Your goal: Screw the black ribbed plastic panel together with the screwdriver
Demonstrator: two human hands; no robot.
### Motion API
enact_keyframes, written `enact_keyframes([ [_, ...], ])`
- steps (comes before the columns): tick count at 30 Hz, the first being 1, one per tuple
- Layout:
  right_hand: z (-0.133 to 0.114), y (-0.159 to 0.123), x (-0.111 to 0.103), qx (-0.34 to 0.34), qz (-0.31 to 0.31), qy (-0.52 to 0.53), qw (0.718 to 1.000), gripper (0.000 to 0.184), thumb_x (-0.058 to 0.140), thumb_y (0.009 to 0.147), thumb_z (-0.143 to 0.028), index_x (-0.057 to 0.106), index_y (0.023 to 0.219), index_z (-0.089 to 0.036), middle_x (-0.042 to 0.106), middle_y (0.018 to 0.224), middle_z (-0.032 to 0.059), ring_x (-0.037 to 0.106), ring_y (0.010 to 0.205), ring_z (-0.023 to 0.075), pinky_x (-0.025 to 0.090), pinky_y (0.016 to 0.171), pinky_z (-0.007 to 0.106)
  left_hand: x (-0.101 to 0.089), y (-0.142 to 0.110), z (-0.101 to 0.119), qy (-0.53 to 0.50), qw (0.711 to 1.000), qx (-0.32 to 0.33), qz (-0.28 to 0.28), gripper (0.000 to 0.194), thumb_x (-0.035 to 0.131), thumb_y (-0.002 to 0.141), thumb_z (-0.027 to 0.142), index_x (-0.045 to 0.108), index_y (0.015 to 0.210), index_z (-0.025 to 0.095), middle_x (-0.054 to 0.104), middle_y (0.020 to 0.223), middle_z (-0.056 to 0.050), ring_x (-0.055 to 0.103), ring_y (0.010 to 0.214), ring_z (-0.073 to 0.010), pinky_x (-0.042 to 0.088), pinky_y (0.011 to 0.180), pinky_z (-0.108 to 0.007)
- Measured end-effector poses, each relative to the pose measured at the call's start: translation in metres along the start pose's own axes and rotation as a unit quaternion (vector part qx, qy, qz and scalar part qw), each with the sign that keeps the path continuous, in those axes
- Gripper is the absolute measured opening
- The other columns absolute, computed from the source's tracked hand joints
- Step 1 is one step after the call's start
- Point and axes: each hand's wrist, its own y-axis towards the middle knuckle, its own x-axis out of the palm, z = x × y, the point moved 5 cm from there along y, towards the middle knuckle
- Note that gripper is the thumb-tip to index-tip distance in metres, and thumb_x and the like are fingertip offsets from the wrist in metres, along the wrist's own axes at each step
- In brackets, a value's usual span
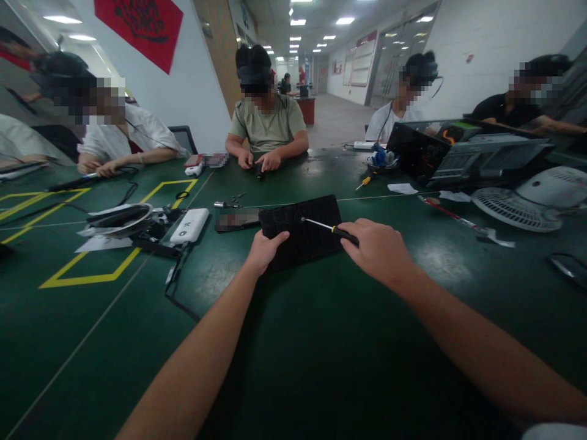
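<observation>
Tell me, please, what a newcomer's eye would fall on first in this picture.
Probably the two bare hands at the centre: the left hand grips a dark, flat panel, and the right hand holds a screwdriver with its tip at the panel's face. Next, perhaps, the bright red paper on the wall at upper left, and the white round-grilled fan lying on the table at right.

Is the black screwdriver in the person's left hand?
No, the black-handled screwdriver is in the right hand.
</observation>
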Motion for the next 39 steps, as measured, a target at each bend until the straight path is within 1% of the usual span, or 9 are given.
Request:
enact_keyframes([
  [4,-0.002,0.002,-0.002,-0.004,0.006,-0.003,1.000,0.036,0.062,0.109,-0.028,0.081,0.140,-0.025,0.080,0.122,0.0117,0.075,0.095,0.0262,0.047,0.068,0.035,-0.001,0.001,-0.001,0.007,1.000,0.002,0.004,0.050,0.105,0.061,0.034,0.083,0.103,0.019,0.088,0.113,-0.013,0.082,0.116,-0.0379,0.060,0.115,-0.059],
  [11,-0.001,0.003,0.000,-0.012,0.022,0.006,1.000,0.031,0.065,0.108,-0.027,0.082,0.134,-0.026,0.080,0.118,0.0106,0.073,0.092,0.0244,0.045,0.067,0.032,0.000,0.000,0.000,0.005,1.000,-0.010,0.004,0.055,0.106,0.059,0.037,0.083,0.105,0.017,0.088,0.112,-0.013,0.083,0.113,-0.0377,0.060,0.114,-0.060],
  [16,0.000,0.002,-0.001,-0.009,0.019,0.003,1.000,0.028,0.064,0.107,-0.027,0.083,0.127,-0.026,0.079,0.113,0.0097,0.072,0.089,0.0236,0.041,0.065,0.032,0.001,-0.001,0.001,-0.002,1.000,-0.007,0.000,0.050,0.105,0.061,0.033,0.083,0.104,0.018,0.088,0.113,-0.013,0.083,0.116,-0.0378,0.061,0.114,-0.059],
  [22,-0.003,0.003,-0.006,-0.007,-0.004,0.005,1.000,0.027,0.067,0.106,-0.027,0.084,0.127,-0.024,0.079,0.112,0.0102,0.072,0.088,0.0231,0.043,0.066,0.032,0.000,-0.001,0.001,0.002,1.000,-0.006,-0.002,0.050,0.105,0.062,0.033,0.084,0.105,0.018,0.088,0.115,-0.014,0.083,0.116,-0.0382,0.060,0.116,-0.060],
  [27,-0.008,0.007,-0.010,0.001,-0.030,-0.007,1.000,0.027,0.066,0.106,-0.028,0.084,0.125,-0.024,0.081,0.113,0.0109,0.073,0.091,0.0262,0.045,0.068,0.035,0.001,-0.002,0.002,-0.008,1.000,-0.005,-0.003,0.048,0.105,0.062,0.032,0.082,0.102,0.019,0.088,0.113,-0.013,0.082,0.117,-0.0383,0.060,0.116,-0.060],
  [30,-0.013,0.011,-0.012,-0.004,-0.054,-0.004,0.999,0.025,0.067,0.105,-0.028,0.085,0.123,-0.025,0.083,0.117,0.0108,0.075,0.094,0.0268,0.048,0.071,0.037,0.001,-0.002,0.002,-0.006,1.000,-0.005,-0.001,0.049,0.105,0.062,0.032,0.082,0.103,0.018,0.088,0.113,-0.013,0.082,0.116,-0.0385,0.060,0.115,-0.060],
  [34,-0.014,0.015,-0.023,-0.011,-0.054,-0.013,0.998,0.025,0.068,0.104,-0.030,0.087,0.121,-0.027,0.086,0.117,0.0094,0.077,0.095,0.0284,0.051,0.073,0.039,-0.001,0.001,-0.001,0.003,1.000,-0.007,0.004,0.052,0.105,0.060,0.034,0.082,0.104,0.017,0.088,0.112,-0.014,0.083,0.114,-0.0382,0.060,0.115,-0.060],
  [37,-0.011,0.020,-0.040,-0.033,-0.022,-0.019,0.999,0.030,0.069,0.102,-0.030,0.086,0.126,-0.027,0.086,0.116,0.0090,0.077,0.100,0.0321,0.051,0.077,0.042,-0.002,0.002,-0.003,0.004,1.000,-0.010,0.008,0.056,0.106,0.058,0.035,0.082,0.106,0.017,0.088,0.112,-0.013,0.082,0.114,-0.0379,0.059,0.116,-0.060],
  [39,-0.007,0.023,-0.049,-0.049,0.007,-0.019,0.999,0.031,0.070,0.099,-0.028,0.086,0.126,-0.026,0.086,0.116,0.0096,0.076,0.101,0.0324,0.051,0.079,0.043,-0.002,0.002,-0.004,0.000,1.000,-0.009,0.006,0.058,0.106,0.056,0.036,0.083,0.105,0.017,0.088,0.111,-0.012,0.082,0.113,-0.0377,0.059,0.116,-0.060],
])
